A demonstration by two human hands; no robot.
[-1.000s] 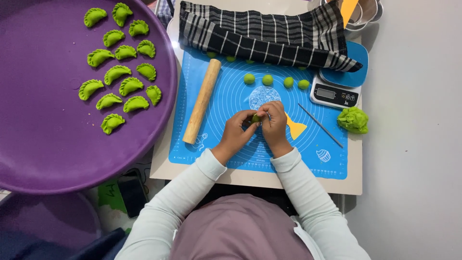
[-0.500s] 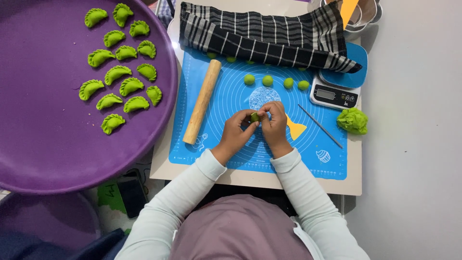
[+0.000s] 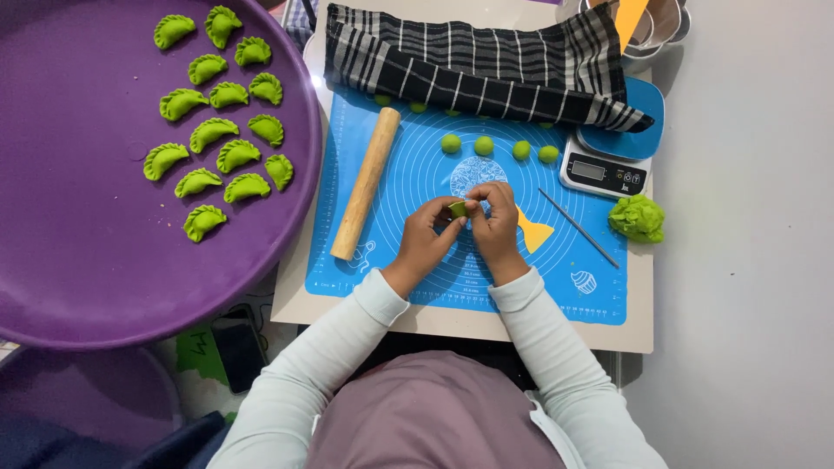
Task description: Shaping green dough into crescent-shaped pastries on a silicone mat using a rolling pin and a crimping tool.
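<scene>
Pinching green dumpling (image 3: 458,209) — both hands' fingers (image 3: 473,207)

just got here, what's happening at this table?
A person is pinching a small green dough piece between the left hand and the right hand, held over a blue baking mat. A wooden rolling pin lies on the mat's left side, and four green dough balls sit in a row above the hands. A purple tray to the left holds rows of folded green dumplings. A kitchen scale and a green dough lump sit to the right.
</scene>
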